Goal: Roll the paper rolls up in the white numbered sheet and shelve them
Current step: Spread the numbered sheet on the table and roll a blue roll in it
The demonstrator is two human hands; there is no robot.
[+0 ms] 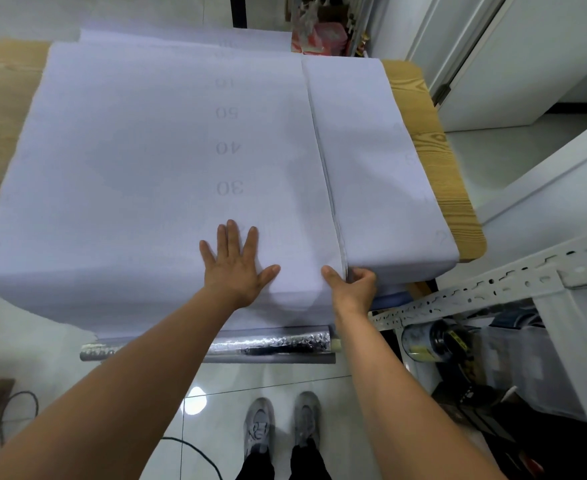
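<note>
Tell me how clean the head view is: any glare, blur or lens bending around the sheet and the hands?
Head view: soft even light, the white numbered sheet washed pale, its numbers faint; wide-angle bending bows the wooden table edge; lamp glare on the floor tile; the silver roll glints; left hand and right hand are sharp.

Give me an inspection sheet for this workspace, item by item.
Surface: wooden table, mostly covered by the sheet.
Job's things: white numbered sheet spread flat, a seam running lengthwise at right; silver roll at the near edge, partly under it.
Clutter: pink bags beyond the far end.
Hands: left hand flat on the sheet; right hand grips its near edge at the seam.
Cables: black cable on the floor.
Surroundings: metal rack at right; tiled floor.
</note>
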